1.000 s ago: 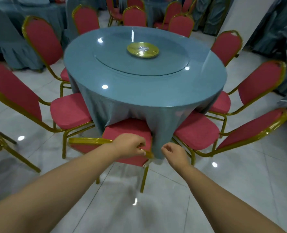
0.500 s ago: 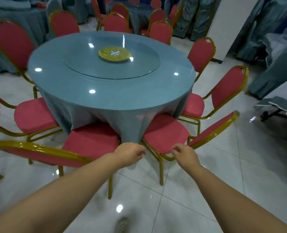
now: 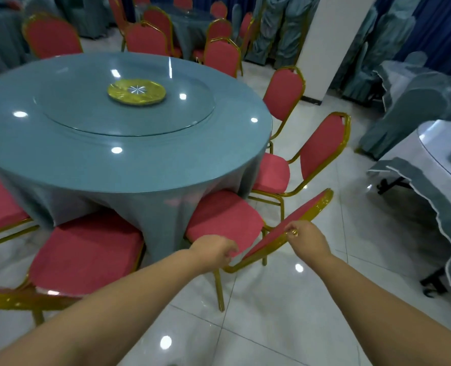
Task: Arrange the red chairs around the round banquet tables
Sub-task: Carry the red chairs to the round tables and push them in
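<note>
Two hands at one red chair (image 3: 227,223), seat tucked under the round desk (image 3: 60,165): right hand (image 3: 307,240) pinches its gold backrest rim, left hand (image 3: 214,250) curled beside the rim, contact unclear. Desk carries a glass turntable (image 3: 87,114) holding one gold plate (image 3: 136,91).

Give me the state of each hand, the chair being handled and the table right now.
Left hand: fingers curled at the gold frame of the chair back, near its lower end.
Right hand: fingers curled on the same frame, further up.
Red chair: standing, seat partly under the tablecloth.
Round table: covered in blue cloth, glass turntable on top.
</note>
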The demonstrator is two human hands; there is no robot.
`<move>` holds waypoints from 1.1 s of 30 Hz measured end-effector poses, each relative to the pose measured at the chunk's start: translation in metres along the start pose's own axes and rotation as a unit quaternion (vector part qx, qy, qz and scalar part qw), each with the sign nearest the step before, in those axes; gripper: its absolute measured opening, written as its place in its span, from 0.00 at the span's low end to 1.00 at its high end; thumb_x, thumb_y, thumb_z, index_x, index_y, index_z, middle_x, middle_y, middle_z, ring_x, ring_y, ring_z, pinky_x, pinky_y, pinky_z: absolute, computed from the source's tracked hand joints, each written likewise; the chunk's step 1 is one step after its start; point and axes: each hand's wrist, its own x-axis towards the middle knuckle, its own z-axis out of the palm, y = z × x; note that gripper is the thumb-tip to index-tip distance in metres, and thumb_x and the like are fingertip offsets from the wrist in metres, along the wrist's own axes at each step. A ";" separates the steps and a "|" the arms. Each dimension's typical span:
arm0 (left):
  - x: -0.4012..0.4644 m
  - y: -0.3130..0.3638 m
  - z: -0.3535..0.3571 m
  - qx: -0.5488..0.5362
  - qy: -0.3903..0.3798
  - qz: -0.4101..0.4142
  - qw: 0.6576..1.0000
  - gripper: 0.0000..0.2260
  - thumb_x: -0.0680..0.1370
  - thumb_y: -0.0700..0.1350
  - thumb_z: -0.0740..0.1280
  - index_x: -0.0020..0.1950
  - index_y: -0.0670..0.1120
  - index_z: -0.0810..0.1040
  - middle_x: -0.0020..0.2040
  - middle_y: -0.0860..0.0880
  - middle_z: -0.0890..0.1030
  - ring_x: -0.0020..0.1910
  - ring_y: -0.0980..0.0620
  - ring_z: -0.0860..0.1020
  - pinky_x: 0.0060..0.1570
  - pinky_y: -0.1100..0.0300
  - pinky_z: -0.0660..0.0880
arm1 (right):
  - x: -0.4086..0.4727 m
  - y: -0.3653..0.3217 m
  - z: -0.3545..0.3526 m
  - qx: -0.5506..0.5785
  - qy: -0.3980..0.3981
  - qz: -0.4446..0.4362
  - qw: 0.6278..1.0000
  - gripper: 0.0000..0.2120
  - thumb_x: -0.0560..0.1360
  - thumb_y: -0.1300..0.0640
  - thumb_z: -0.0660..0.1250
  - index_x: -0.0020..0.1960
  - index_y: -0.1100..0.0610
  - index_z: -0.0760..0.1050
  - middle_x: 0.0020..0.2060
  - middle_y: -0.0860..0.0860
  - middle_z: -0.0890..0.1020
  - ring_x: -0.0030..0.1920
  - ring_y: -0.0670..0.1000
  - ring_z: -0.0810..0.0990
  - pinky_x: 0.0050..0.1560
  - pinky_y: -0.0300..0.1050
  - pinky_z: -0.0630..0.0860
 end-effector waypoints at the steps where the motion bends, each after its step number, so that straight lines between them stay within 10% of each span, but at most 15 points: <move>1: 0.008 0.009 0.002 0.002 -0.004 0.003 1.000 0.17 0.78 0.44 0.62 0.67 0.50 0.74 0.63 0.48 0.77 0.61 0.45 0.75 0.58 0.53 0.73 | 0.011 0.013 -0.002 -0.008 0.005 -0.009 1.000 0.08 0.78 0.58 0.64 0.53 0.55 0.79 0.54 0.52 0.79 0.53 0.51 0.77 0.55 0.45 0.75; 11: 0.120 0.113 0.043 -0.103 0.076 -0.080 0.989 0.19 0.75 0.46 0.67 0.66 0.51 0.69 0.57 0.47 0.77 0.55 0.46 0.76 0.47 0.56 0.71 | 0.127 0.125 -0.026 -0.226 0.000 -0.217 0.950 0.25 0.75 0.62 0.65 0.70 0.49 0.67 0.70 0.50 0.68 0.74 0.54 0.59 0.75 0.51 0.51; 21: 0.176 0.145 0.071 -0.030 0.126 -0.244 0.961 0.07 0.80 0.40 0.56 0.57 0.41 0.66 0.50 0.41 0.78 0.47 0.38 0.78 0.38 0.51 0.66 | 0.191 0.143 -0.028 -0.177 -0.087 -0.266 0.944 0.08 0.69 0.60 0.67 0.44 0.49 0.78 0.45 0.49 0.79 0.55 0.54 0.74 0.67 0.54 0.61; 33: 0.160 0.139 0.077 0.001 0.107 -0.270 0.957 0.08 0.79 0.40 0.57 0.58 0.42 0.65 0.48 0.42 0.78 0.45 0.41 0.79 0.41 0.49 0.75 | 0.180 0.136 -0.019 -0.153 -0.097 -0.255 0.950 0.12 0.70 0.65 0.64 0.35 0.48 0.70 0.46 0.48 0.76 0.61 0.53 0.70 0.73 0.57 0.52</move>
